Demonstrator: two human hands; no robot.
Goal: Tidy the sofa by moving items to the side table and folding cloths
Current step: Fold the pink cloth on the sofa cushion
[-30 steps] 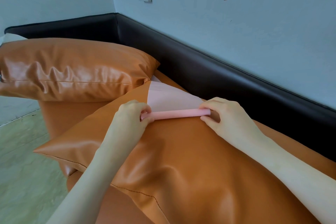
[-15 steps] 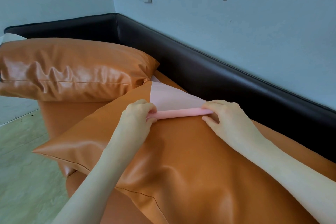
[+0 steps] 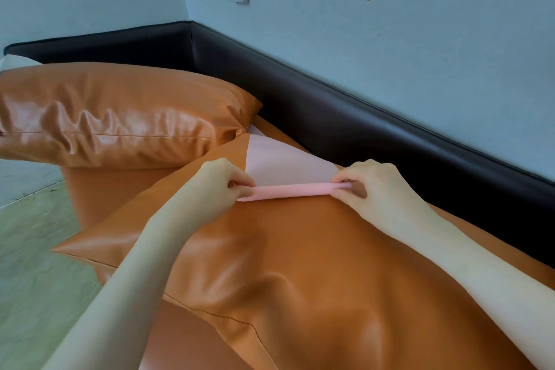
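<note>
Hands [image 3: 220, 186] [image 3: 368, 189] pinch pink cloth [image 3: 288, 173] roll ends | roll edged nearer, left end lower

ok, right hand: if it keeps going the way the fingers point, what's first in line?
The right hand pinches the pink cloth's rolled edge, fingers pointing left along it. Continuing that way, it would likely meet the left hand gripping the other end; depth looks matched.
</note>
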